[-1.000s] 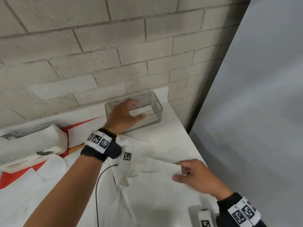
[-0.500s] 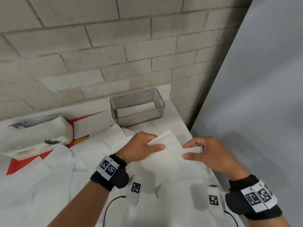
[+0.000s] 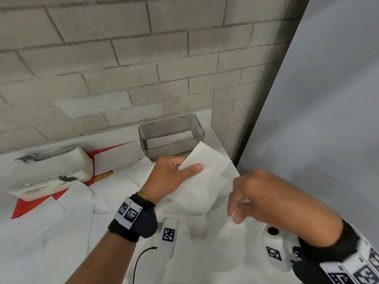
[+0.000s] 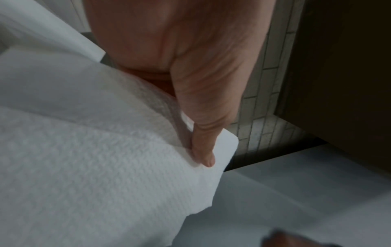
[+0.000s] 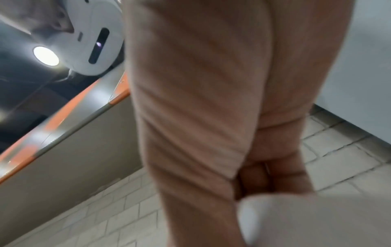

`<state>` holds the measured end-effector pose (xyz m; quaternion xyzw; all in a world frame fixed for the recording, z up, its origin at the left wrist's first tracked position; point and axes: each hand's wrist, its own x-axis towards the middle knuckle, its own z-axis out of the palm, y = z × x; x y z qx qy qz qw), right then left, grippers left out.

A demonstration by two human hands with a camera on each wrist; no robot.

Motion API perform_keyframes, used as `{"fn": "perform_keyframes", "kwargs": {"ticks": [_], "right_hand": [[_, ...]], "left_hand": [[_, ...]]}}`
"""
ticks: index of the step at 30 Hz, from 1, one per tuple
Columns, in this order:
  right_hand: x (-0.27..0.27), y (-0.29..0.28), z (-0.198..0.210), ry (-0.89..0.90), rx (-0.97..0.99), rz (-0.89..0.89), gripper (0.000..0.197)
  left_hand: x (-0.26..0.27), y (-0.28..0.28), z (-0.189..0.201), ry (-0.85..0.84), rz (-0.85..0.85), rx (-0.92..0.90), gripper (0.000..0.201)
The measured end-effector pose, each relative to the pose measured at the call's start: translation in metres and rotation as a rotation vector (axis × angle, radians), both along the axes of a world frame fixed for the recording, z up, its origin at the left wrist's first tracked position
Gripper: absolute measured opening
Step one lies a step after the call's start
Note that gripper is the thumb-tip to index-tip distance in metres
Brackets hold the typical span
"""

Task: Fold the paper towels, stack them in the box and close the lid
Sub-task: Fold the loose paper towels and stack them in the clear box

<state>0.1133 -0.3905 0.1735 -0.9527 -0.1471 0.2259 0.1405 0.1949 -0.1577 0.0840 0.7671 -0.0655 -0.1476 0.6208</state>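
Observation:
A white paper towel hangs lifted above the table between both hands. My left hand pinches its far edge between thumb and fingers; in the left wrist view the thumb presses on the embossed towel. My right hand pinches the towel's near right corner; the right wrist view shows curled fingers closed over a white fold of towel. The clear grey box stands open behind the hands by the brick wall, with a folded white towel lying inside. No lid is in view.
Several loose white towels cover the table at left and front. A plastic pack of towels lies at far left on a red and white sheet. A grey panel bounds the right side.
My left hand came back from the box and took hold of the towel. Both hands have lifted it, and the right hand has swung down toward me with its corner.

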Motion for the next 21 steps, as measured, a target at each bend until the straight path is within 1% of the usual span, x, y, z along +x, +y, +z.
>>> {"fn": "perform_keyframes", "kwargs": {"ticks": [2,5,6,9,13,16,21], "right_hand": [[0.009,0.011,-0.001,-0.18,0.031,-0.011,0.019],[0.018,0.02,-0.016,-0.408,0.176,-0.087,0.026],[0.019,0.021,-0.023,-0.463,0.226,-0.113,0.029],[0.023,0.024,-0.036,-0.569,0.332,-0.164,0.033],[0.029,0.023,-0.041,-0.567,0.405,-0.172,0.037],[0.033,0.022,-0.044,-0.526,0.418,-0.178,0.04],[0.04,0.019,-0.049,-0.458,0.432,-0.166,0.04]], "left_hand": [[-0.004,-0.004,0.004,-0.019,-0.01,-0.023,0.023],[-0.008,-0.007,0.008,-0.043,-0.011,-0.076,0.037],[-0.009,-0.008,0.009,-0.043,-0.003,-0.095,0.037],[-0.012,-0.01,0.013,-0.024,0.003,-0.132,0.023],[-0.017,-0.013,0.012,-0.005,-0.005,-0.16,0.027],[-0.02,-0.015,0.01,0.009,-0.004,-0.152,0.029],[-0.019,-0.015,0.007,0.033,-0.001,-0.136,0.033]]}}
